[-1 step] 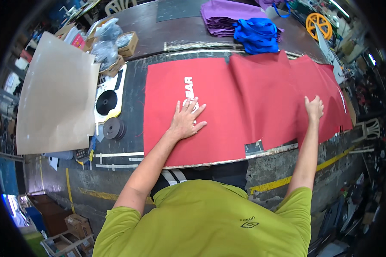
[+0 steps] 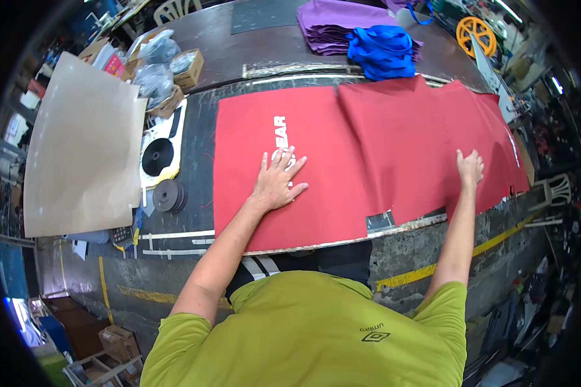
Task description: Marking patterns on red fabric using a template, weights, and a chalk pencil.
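A long red fabric sheet (image 2: 323, 193) with white lettering at both ends lies across the table in front of me. Its left part is flat; folds rise through the middle and right. My left hand (image 2: 279, 180) rests palm down on the flat part, fingers spread over the lettering. Farther right, my right hand (image 2: 470, 168) is closed, its fingers curled on the same red fabric near its right end. What lies under those fingers is partly hidden.
Left of the fabric are a large beige sheet (image 2: 84, 148), a black disc (image 2: 157, 157), dark rolls (image 2: 169, 195) and small boxes (image 2: 188, 68) with plastic bags. Behind it lie blue straps (image 2: 382, 53) and a purple fabric stack (image 2: 329, 26). An orange wheel (image 2: 476, 37) stands at far right.
The raised fabric in the middle has settled somewhat flatter. My right hand is slightly lower and looks more tightly curled. My left hand stays spread on the lettering.
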{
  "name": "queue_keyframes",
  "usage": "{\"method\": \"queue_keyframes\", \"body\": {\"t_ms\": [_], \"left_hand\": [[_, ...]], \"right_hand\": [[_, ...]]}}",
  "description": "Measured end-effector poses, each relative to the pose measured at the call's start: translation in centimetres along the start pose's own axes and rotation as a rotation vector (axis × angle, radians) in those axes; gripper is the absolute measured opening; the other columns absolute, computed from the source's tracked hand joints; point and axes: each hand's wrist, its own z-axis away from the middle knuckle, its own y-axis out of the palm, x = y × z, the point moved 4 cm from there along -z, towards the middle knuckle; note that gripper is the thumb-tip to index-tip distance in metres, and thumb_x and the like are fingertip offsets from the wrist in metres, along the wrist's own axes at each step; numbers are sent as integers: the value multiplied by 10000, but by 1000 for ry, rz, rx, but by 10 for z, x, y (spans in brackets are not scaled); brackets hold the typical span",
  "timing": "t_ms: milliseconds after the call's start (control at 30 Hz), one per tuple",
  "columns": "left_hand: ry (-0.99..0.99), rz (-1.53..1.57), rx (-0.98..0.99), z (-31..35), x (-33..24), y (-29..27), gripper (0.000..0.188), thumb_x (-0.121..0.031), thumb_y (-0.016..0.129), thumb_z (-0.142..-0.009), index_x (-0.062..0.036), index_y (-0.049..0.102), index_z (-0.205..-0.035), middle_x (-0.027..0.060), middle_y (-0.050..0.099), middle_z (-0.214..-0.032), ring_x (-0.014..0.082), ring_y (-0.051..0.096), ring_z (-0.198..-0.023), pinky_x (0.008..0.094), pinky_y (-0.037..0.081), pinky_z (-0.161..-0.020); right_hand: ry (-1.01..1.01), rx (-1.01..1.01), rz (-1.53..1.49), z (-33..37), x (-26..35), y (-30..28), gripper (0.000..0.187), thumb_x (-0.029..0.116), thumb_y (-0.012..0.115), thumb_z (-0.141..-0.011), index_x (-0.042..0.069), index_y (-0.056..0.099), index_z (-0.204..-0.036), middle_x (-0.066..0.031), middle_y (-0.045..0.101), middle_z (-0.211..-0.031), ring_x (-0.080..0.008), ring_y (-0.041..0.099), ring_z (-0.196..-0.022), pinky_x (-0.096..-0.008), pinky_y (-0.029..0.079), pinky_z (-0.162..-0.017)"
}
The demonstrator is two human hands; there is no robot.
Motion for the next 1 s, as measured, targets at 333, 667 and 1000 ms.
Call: {"method": "queue_keyframes", "body": {"t_ms": [333, 667, 1000], "left_hand": [[-4, 17, -10, -1, -1, 0, 749, -597, 660, -1010, -240, 509, -1651, 193, 380, -1742, 433, 314, -1627, 712, 214, -1298], [-22, -24, 10, -2, -4, -5, 766, -598, 627, -1035, -240, 448, -1689, 192, 327, -1772, 445, 289, -1637, 692, 185, -1314], [-21, -15, 23, -3, -4, -3, 764, -593, 626, -1032, -240, 452, -1687, 188, 319, -1777, 442, 272, -1645, 686, 168, -1319]], "right_hand": [[-8, 8, -150, 31, -42, 45, 623, 615, 720, -979, 140, 696, -1383, -155, 660, -1443, -383, 585, -1389, -615, 497, -1095], [-57, 170, -74, -7, -30, 28, 673, 588, 832, -893, 131, 697, -1368, -151, 646, -1453, -370, 569, -1404, -604, 513, -1101], [-82, 166, -101, -6, -31, 30, 703, 583, 835, -887, 126, 695, -1402, -132, 637, -1482, -357, 551, -1430, -609, 490, -1104]]}}
